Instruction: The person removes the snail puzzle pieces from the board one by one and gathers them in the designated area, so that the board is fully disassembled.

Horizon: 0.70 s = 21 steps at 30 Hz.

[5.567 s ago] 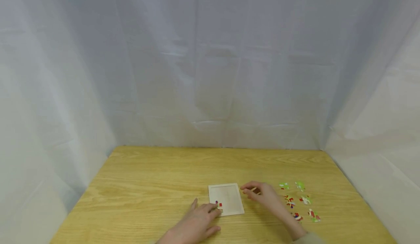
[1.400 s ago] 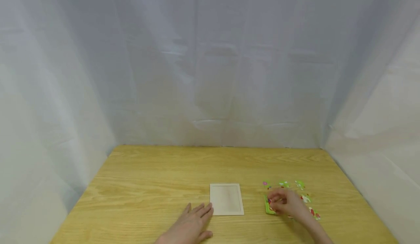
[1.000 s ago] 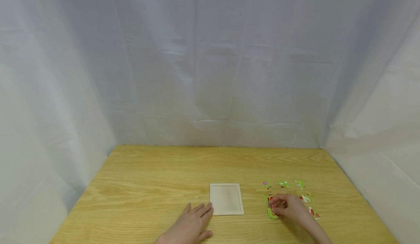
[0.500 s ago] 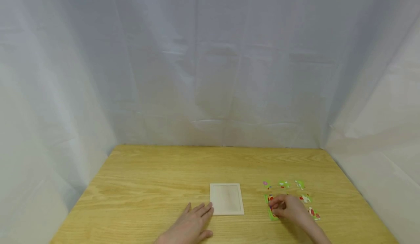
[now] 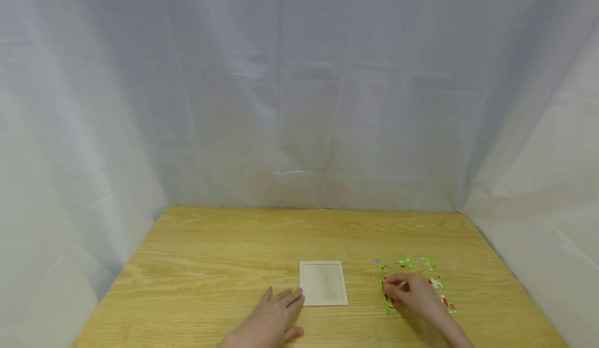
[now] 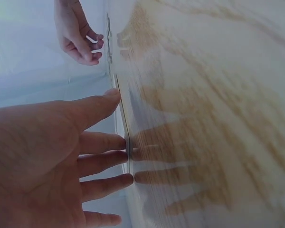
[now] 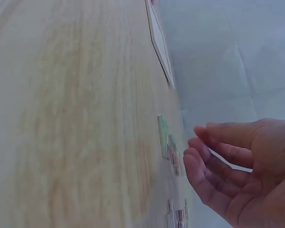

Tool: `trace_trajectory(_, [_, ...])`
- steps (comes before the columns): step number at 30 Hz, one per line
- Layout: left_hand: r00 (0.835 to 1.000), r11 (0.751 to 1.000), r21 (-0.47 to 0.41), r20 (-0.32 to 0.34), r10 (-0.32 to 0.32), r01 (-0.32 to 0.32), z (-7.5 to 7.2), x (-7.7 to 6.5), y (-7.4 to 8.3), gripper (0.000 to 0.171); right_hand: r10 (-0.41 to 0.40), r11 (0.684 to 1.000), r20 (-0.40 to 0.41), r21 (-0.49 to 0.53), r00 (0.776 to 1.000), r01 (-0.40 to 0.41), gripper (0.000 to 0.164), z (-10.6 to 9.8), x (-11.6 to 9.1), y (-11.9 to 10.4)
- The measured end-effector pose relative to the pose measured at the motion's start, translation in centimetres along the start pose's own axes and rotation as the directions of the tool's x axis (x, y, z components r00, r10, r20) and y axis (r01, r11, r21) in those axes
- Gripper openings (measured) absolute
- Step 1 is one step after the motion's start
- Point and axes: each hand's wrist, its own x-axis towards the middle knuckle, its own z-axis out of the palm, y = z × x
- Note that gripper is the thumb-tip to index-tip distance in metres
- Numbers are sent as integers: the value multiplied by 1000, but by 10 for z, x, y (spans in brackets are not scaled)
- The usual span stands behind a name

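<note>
My left hand (image 5: 271, 317) lies palm down on the table, its fingers spread and fairly straight. Its fingertips touch the left edge of a pale, shallow puzzle tray (image 5: 344, 291); the left wrist view shows the fingers (image 6: 104, 187) against that edge. My right hand (image 5: 414, 296) hovers over the puzzle pieces, thumb and index fingertips close together. The right wrist view shows nothing between the loosely curled fingers (image 7: 228, 178), which are apart from a green-edged puzzle piece (image 7: 163, 135). Below the hand in the head view lies a green and red puzzle piece (image 5: 389, 307), partly hidden.
Several colourful puzzle pieces lie in rough rows on the right of the wooden table (image 5: 210, 265), among them a green piece with a pink spot (image 5: 379, 261) and a red and white piece (image 5: 447, 304). A pale curtain (image 5: 299, 103) surrounds the table.
The puzzle piece in the tray near the left hand is gone from it, and more pieces lie at right. My right hand has moved right, then risen slightly from the lower-left piece.
</note>
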Motion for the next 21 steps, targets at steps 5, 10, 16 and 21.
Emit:
trace_trajectory(5, [1000,1000,17,-24,6,-5,0,1,-2,60,-4,1000,-65,-12,998,4,28,0,5,-6])
trace_trajectory(10, [997,997,79,-74,26,-20,2,3,-3,53,-38,999,-120,-16,992,36,26,0,11,-14])
trace_trajectory(16, [990,995,102,-140,31,-16,-3,5,-6,52,-106,994,-162,-23,981,104,27,-4,20,-23])
trace_trajectory(21, [975,997,78,-221,22,-5,-10,5,-19,57,-192,974,-196,-159,962,162,25,-9,25,-26])
